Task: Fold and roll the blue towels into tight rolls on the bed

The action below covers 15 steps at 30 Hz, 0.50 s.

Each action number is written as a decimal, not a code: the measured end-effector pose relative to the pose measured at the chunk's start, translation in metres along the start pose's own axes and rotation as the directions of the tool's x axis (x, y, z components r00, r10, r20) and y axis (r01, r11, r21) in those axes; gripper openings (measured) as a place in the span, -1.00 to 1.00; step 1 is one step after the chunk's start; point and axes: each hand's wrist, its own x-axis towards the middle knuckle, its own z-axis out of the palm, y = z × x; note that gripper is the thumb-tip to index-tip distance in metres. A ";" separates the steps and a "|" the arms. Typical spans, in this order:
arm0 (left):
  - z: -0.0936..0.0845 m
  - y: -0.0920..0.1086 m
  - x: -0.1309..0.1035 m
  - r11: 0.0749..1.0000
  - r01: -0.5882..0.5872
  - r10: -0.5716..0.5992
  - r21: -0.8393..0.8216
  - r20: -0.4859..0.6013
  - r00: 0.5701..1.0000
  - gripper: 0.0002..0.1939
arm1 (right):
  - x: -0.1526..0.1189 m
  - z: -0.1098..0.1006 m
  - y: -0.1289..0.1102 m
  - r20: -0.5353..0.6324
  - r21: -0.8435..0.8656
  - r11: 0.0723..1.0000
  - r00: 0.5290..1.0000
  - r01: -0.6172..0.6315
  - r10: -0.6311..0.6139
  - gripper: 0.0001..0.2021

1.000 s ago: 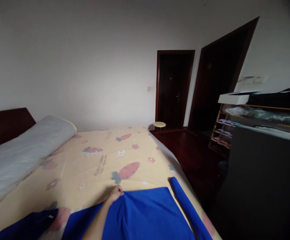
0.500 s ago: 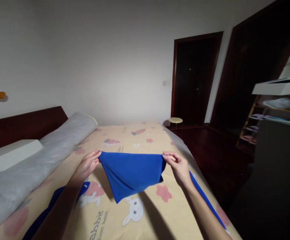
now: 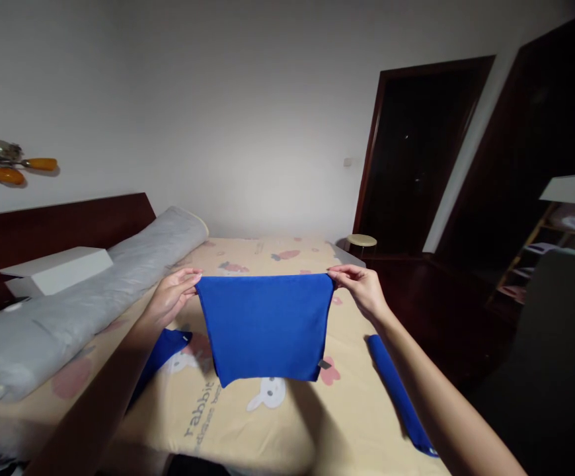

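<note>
A blue cloth [image 3: 268, 327] hangs above the bed, its top edge stretched level between my two hands. My left hand [image 3: 176, 291] pinches the top left corner, and my right hand [image 3: 359, 284] pinches the top right corner. A small dark tag shows at the cloth's lower right edge. Under my left forearm lies another blue cloth [image 3: 161, 354], partly hidden. Beside my right forearm lies a long, narrow blue cloth [image 3: 399, 396], rolled or folded, near the bed's right edge.
The bed's yellow sheet [image 3: 208, 423] has rabbit prints. A grey bolster-like roll [image 3: 94, 317] lies along the headboard [image 3: 59, 231], with a white box [image 3: 69, 271] on it. A round stool [image 3: 361, 240] stands beyond the bed, and a shelf rack [image 3: 540, 244] stands at the right.
The cloth has risen a little and now hangs flatter and squarer, where its lower part was gathered and slanted before. My view has turned somewhat to the left.
</note>
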 end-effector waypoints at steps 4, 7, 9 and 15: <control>0.002 0.003 -0.005 0.998 0.052 -0.050 -0.027 0.063 0.997 -0.54 | -0.006 -0.004 0.002 -0.009 0.024 0.999 0.999 -0.038 0.038 -0.52; 0.003 0.004 -0.008 0.998 0.067 -0.066 -0.007 0.047 0.997 -0.54 | -0.006 -0.006 0.006 0.003 0.054 0.996 0.998 -0.068 0.068 -0.50; 0.003 0.005 -0.008 0.997 0.078 -0.078 0.021 0.030 0.997 -0.50 | -0.005 -0.008 0.008 0.024 0.041 0.996 0.997 -0.079 0.078 -0.46; 0.001 0.001 -0.003 0.990 0.061 -0.063 0.126 0.013 0.998 -0.44 | -0.001 -0.011 0.011 0.043 -0.078 0.993 0.994 -0.093 0.097 -0.44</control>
